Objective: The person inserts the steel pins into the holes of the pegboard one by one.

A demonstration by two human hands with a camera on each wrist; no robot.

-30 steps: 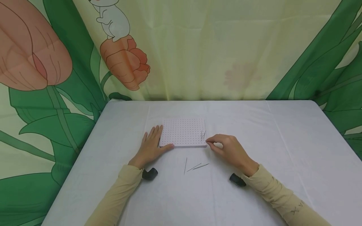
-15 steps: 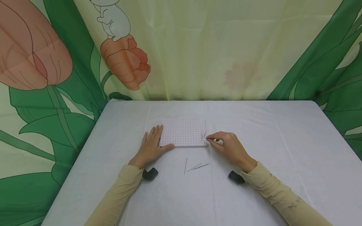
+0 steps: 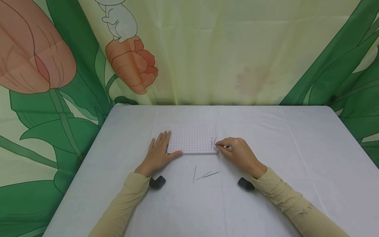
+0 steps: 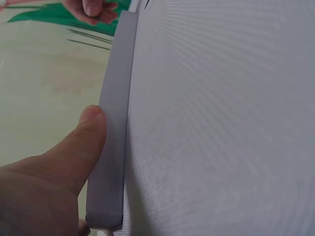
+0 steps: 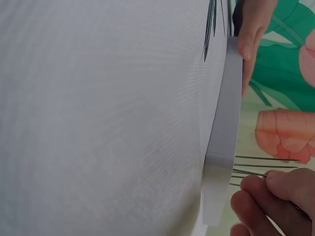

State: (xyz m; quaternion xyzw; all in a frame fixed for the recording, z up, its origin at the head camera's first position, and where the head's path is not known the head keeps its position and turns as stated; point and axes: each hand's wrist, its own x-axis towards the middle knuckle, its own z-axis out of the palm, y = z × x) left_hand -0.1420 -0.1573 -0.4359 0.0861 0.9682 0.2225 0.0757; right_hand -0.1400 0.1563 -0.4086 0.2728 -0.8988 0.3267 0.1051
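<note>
A white board (image 3: 189, 138) with rows of small holes lies flat on the table. My left hand (image 3: 158, 154) rests along its left side, fingers straight, the thumb touching the front edge near the corner. Several thin dark needles (image 5: 268, 159) stand upright in the board near its right edge. Thumb and fingertips of my right hand (image 3: 241, 156) pinch another needle (image 5: 251, 172); in the right wrist view its lower end meets the board among the standing ones. Whether that end sits in a hole cannot be made out. Several loose needles (image 3: 210, 174) lie on the cloth in front of the board.
A white cloth covers the table (image 3: 281, 138). Behind it hangs a curtain (image 3: 207, 59) printed with plants, a rabbit and a carrot. A black wrist device sits at the left cuff (image 3: 157, 182), another at the right cuff (image 3: 246, 184).
My right hand has shifted slightly up and left along the board's right edge, still pinching the needle. My left hand and the loose needles stay where they were.
</note>
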